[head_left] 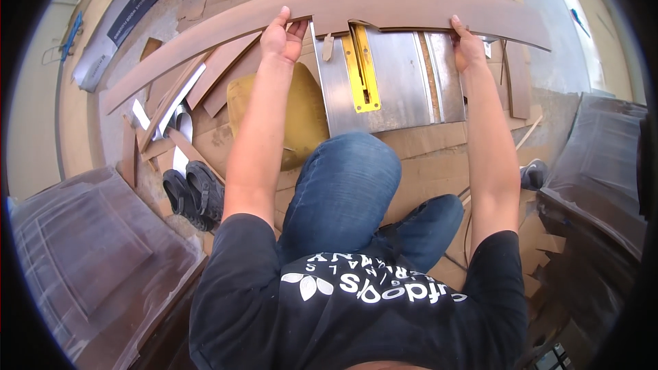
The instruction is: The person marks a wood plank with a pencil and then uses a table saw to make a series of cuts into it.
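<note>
Both my hands hold a long brown wood flooring plank (384,3) crosswise in front of me. My left hand (282,38) grips its near edge left of the middle, thumb on top and fingers beneath. Toward the right end, my right hand (467,42) pinches the same edge, its fingers partly hidden below the board. A notch is cut into the near edge between my hands. Under the plank lies the metal table of a table saw (397,89) with a yellow throat plate (363,72). A small wood offcut (328,48) rests on the saw table near the notch.
Left of the saw sits a yellow-brown padded block (288,109), with loose plank pieces (219,72) beyond it. Black clogs (195,195) stand on the cardboard-covered floor. A long open carton (133,17) lies far left. Plastic-wrapped brown furniture (103,253) flanks me on both sides.
</note>
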`<action>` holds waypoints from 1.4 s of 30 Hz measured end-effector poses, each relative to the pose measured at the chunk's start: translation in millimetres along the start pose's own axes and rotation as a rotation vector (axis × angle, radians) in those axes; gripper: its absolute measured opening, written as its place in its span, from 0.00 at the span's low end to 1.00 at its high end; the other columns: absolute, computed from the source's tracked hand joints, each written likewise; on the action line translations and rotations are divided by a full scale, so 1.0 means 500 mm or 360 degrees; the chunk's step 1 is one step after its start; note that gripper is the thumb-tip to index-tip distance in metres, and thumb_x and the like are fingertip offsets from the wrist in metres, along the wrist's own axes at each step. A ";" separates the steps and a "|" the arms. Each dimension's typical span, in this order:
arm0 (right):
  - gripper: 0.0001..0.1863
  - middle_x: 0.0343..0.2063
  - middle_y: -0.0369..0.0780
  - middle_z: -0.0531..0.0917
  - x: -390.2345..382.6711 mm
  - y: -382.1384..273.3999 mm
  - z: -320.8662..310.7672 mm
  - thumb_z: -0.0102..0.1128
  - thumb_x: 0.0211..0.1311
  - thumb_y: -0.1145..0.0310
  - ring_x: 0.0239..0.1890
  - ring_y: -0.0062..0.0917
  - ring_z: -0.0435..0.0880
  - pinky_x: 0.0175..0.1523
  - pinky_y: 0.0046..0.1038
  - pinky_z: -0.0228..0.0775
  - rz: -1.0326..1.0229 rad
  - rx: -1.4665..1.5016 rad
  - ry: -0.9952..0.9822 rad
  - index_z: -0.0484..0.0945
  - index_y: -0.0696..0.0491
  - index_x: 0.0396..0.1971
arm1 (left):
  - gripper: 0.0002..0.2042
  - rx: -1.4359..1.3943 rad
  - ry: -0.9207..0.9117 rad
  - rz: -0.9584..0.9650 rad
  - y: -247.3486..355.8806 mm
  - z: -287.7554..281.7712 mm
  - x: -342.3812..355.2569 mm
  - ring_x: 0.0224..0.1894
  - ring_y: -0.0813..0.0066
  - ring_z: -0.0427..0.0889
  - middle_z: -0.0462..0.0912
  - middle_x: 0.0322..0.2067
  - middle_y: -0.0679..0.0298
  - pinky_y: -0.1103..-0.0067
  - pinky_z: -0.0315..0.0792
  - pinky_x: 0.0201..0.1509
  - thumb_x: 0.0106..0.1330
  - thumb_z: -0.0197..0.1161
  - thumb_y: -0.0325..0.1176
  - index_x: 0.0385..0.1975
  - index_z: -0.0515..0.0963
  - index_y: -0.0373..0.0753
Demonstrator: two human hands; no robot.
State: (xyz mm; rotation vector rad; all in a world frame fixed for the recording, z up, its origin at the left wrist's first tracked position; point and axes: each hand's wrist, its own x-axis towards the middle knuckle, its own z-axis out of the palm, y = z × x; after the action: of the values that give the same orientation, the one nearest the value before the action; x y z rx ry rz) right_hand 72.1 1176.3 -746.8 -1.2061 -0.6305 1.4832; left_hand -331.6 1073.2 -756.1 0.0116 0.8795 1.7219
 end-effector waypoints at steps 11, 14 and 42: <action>0.21 0.47 0.38 0.84 -0.023 0.001 -0.005 0.74 0.64 0.71 0.45 0.25 0.83 0.54 0.27 0.77 -0.0012 -0.0096 0.0086 0.78 0.57 0.53 | 0.18 -0.0005 -0.0025 0.0012 -0.006 -0.009 -0.041 0.61 0.51 0.75 0.73 0.57 0.53 0.56 0.72 0.72 0.75 0.59 0.29 0.60 0.66 0.30; 0.20 0.47 0.39 0.84 -0.026 0.000 -0.007 0.73 0.64 0.71 0.46 0.25 0.83 0.54 0.27 0.77 -0.0010 -0.0023 0.0024 0.78 0.58 0.53 | 0.19 -0.0006 -0.0011 0.0020 -0.005 -0.002 -0.053 0.61 0.51 0.75 0.73 0.58 0.53 0.56 0.72 0.73 0.76 0.59 0.29 0.61 0.66 0.30; 0.16 0.37 0.30 0.84 -0.019 0.009 -0.022 0.76 0.62 0.68 0.32 0.16 0.77 0.44 0.21 0.73 0.0081 -0.0127 0.0017 0.81 0.54 0.46 | 0.18 -0.0003 0.0050 0.0078 -0.006 -0.021 -0.054 0.61 0.48 0.75 0.73 0.57 0.53 0.53 0.73 0.70 0.74 0.60 0.28 0.60 0.67 0.31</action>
State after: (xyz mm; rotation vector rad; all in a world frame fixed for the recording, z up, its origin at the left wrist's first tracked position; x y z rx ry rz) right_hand 79.6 1163.8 -751.1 -1.2992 -0.6617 1.5053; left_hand -324.0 1045.0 -754.3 0.0046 0.9073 1.7729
